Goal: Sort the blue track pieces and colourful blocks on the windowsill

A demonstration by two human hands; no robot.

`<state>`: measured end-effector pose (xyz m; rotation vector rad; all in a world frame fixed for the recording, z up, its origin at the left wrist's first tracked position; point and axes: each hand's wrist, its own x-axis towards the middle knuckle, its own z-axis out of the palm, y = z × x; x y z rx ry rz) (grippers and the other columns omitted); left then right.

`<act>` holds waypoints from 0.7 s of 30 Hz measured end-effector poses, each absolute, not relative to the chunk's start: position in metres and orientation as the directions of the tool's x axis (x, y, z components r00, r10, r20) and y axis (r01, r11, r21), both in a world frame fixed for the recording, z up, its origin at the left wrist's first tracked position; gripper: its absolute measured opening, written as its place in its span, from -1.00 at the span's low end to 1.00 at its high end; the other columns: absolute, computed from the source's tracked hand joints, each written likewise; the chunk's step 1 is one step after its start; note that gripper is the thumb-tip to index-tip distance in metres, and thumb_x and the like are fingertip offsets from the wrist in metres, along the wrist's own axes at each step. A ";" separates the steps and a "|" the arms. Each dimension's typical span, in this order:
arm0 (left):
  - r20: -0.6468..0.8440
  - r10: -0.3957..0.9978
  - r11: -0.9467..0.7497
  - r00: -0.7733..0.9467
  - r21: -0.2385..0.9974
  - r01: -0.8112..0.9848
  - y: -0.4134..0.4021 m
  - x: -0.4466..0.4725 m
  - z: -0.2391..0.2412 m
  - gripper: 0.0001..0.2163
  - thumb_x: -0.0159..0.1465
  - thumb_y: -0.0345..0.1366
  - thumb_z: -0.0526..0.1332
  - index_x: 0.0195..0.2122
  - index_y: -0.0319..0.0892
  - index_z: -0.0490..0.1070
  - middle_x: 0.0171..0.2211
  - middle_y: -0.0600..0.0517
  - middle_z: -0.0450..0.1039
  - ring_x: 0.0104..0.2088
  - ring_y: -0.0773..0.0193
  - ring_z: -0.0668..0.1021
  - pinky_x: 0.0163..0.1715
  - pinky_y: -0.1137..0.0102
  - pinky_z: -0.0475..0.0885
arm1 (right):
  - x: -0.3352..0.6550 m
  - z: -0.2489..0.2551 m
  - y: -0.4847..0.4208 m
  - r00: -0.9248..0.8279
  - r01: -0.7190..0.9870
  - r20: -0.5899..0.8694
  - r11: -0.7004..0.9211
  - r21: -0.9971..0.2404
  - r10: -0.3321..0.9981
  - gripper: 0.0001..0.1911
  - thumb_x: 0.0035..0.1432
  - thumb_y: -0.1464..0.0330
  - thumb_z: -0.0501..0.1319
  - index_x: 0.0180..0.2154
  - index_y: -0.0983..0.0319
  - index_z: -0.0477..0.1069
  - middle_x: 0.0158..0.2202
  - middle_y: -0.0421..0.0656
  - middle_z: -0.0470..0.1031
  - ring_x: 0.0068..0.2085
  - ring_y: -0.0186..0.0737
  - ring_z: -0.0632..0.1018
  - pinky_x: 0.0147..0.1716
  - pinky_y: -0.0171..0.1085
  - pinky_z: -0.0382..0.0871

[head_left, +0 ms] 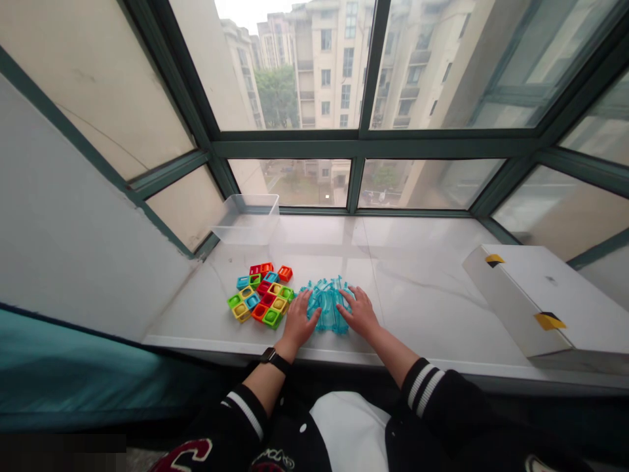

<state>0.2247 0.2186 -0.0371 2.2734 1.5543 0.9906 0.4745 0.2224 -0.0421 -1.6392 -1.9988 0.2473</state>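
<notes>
A cluster of translucent blue plastic pieces (pixel 328 305) stands on the white marble sill, between my two hands. My left hand (pixel 301 321) rests against its left side, fingers stretched out and apart. On the other side, my right hand (pixel 360 313) touches the pieces with its fingers spread. Neither hand is closed around anything. Just left of my left hand lies a group of square plastic blocks (pixel 264 300) in red, yellow, green and blue. The exact shape of the blue pieces is too fine to make out.
A clear plastic bin (pixel 248 226) stands at the back left by the window. To the right sits a white box (pixel 545 295) with yellow-and-black tape tabs. The marble sill (pixel 417 262) ends at a front edge near my body. Green window frames border the back.
</notes>
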 end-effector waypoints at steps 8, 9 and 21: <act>0.374 0.897 -0.419 0.236 0.552 0.721 0.217 0.242 -0.026 -0.57 0.45 -0.09 0.18 0.30 -0.05 0.36 0.31 -0.16 0.39 0.30 -0.04 0.44 0.28 -0.05 0.37 | 0.486 -0.040 0.204 -0.136 0.834 0.287 0.265 -0.483 0.948 -0.48 0.41 0.10 0.15 0.30 0.09 0.42 0.35 0.00 0.39 0.43 0.26 0.22 0.35 0.28 0.18; 0.370 0.897 -0.421 0.241 0.551 0.720 0.216 0.245 -0.026 -0.58 0.44 -0.08 0.18 0.28 -0.06 0.39 0.31 -0.16 0.39 0.30 -0.04 0.45 0.29 -0.06 0.37 | 0.489 -0.041 0.200 -0.133 0.834 0.294 0.267 -0.483 0.947 -0.48 0.40 0.10 0.16 0.30 0.09 0.42 0.34 0.00 0.39 0.43 0.26 0.22 0.35 0.28 0.18; 0.362 0.884 -0.457 0.296 0.537 0.709 0.197 0.270 -0.025 -0.59 0.44 -0.06 0.19 0.24 -0.08 0.38 0.29 -0.17 0.41 0.27 -0.07 0.47 0.28 -0.08 0.35 | 0.518 -0.041 0.166 -0.100 0.853 0.294 0.234 -0.467 0.951 -0.47 0.37 0.14 0.18 0.30 0.11 0.41 0.35 0.02 0.36 0.43 0.29 0.21 0.37 0.31 0.12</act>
